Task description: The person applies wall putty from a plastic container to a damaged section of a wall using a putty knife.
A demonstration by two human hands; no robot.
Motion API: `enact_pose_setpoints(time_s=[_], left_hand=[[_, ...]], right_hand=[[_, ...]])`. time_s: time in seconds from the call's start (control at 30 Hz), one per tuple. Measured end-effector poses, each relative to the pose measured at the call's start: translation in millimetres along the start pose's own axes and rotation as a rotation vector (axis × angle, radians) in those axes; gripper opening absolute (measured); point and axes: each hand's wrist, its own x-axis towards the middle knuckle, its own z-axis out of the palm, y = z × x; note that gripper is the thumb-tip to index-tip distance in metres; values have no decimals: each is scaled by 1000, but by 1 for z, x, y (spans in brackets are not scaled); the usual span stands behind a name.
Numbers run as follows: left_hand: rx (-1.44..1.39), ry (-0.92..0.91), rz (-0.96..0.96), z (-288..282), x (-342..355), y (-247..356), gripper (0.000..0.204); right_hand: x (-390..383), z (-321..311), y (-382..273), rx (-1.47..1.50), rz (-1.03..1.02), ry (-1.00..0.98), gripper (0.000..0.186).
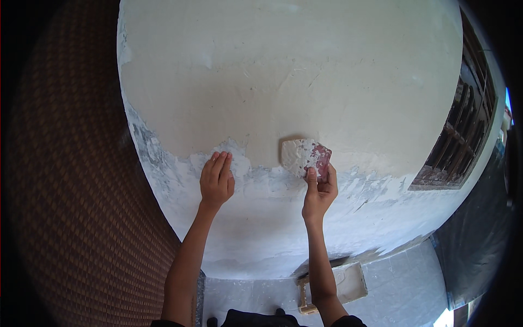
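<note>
1. Right hand pinches a putty scraper by its reddish handle end, with the thumb on the front and the other fingers closed behind it; the wide blade is smeared with white filler.
2. That blade lies flat against the wall, right at the border where the beige upper part meets the rough white and grey lower band.
3. Left hand is open, its fingers straight and pressed together, and the palm rests flat on the same wall just to the left of the scraper (the two hands are near, not touching).
4. Below the arms, on the pale floor, lies a shallow tray with white paste, and a tool with a light wooden handle is beside it.
5. At the right edge a dark window grille is set in the wall, and on the left stands a brown woven surface.
</note>
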Motion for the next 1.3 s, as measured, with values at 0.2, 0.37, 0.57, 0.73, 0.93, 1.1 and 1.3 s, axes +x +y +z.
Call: enact_pose_setpoints(time_s=[0.2, 0.37, 0.57, 0.73, 0.93, 1.1, 1.3], left_hand=[[-1, -12, -2, 1, -2, 0, 40], [11, -13, 1, -1, -2, -1, 40], [23, -2, 11, 2, 1, 0, 40], [26, -5, -3, 2, -5, -1, 41], [32, 11, -30, -5, 4, 4, 39], [11, 10, -31, 0, 3, 3, 39], [9, 12, -33, 1, 1, 0, 39]], right_hand=[[-9, 14, 13, -113, -13, -70, 29], [6, -27, 6, -57, 35, 115, 29], [1, -7, -5, -11, 24, 40, 29], [-8, 48, -1, -140, 13, -122, 30], [14, 17, -1, -27, -22, 136, 29], [10, 18, -15, 59, 42, 102, 30], [10, 44, -7, -23, 40, -9, 30]])
